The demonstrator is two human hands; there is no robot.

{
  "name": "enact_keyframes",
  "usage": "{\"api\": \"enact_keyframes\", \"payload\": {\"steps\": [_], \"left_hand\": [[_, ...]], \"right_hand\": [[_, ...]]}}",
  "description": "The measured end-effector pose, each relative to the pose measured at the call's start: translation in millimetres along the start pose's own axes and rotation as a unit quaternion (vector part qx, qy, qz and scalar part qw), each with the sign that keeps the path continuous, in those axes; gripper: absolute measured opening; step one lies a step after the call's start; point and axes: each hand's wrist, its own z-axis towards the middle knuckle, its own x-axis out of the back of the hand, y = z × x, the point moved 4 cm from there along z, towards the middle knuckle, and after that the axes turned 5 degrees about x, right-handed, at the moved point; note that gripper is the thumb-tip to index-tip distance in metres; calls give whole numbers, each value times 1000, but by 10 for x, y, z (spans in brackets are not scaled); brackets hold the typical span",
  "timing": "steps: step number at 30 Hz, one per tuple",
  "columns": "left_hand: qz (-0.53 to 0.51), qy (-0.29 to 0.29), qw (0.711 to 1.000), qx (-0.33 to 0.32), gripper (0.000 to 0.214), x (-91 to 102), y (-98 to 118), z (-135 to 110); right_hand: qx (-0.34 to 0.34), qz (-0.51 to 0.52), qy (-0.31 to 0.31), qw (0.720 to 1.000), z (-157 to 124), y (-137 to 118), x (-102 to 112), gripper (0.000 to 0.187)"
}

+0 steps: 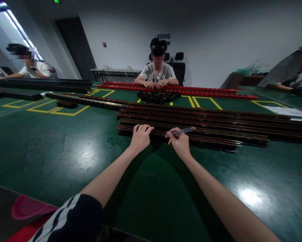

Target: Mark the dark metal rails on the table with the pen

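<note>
My left hand (140, 136) rests with fingers curled over the near edge of a stack of long dark rails (206, 126) lying across the green table (65, 151). Just to its right, my right hand (179, 143) is closed around a slim pen-like tool (183, 131), whose tip points left at the nearest rail. Both hands are at the left end of the stack.
A person sits across the table with hands on a pile of small black parts (158, 95), behind long red rails (181, 90). More dark rails (40, 85) lie at the left. Other people sit at far left and far right. White paper (284, 111) lies at right.
</note>
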Motion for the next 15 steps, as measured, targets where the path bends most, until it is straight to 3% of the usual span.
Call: {"api": "enact_keyframes", "payload": {"steps": [15], "left_hand": [[2, 12, 999, 32, 43, 36, -16, 4]], "right_hand": [[-9, 6, 12, 1000, 0, 26, 8, 30]]}}
